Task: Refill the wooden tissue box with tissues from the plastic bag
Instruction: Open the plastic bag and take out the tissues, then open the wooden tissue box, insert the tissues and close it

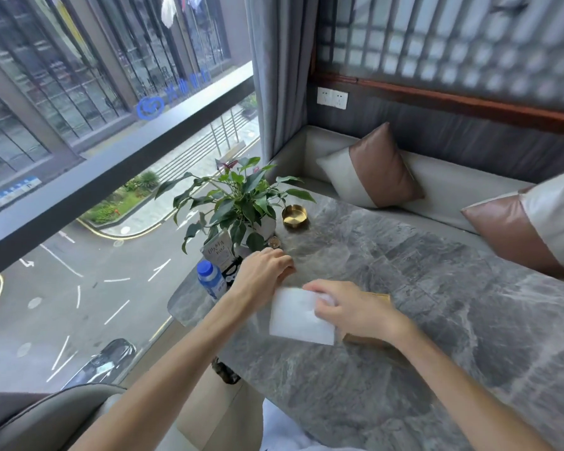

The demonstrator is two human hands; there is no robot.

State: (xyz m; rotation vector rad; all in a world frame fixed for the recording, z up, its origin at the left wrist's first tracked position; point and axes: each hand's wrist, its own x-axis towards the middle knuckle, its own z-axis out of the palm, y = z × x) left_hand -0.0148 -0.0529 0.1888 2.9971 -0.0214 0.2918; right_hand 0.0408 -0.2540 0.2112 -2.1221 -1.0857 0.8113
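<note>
A flat white stack of tissues (298, 317) is pinched at its upper right edge by the right hand (355, 309), fingers curled closed on it. Just under that hand, a light brown wooden tissue box (368, 340) is seen on the grey marble-patterned table (453, 320), mostly covered (only its edges show). The left hand (264, 270) is laid loosely curled on the table beyond the stack; whether anything is gripped cannot be told. A blue-capped plastic bottle (210, 279) and a leafy green potted plant (238, 203) stand near it.
</note>
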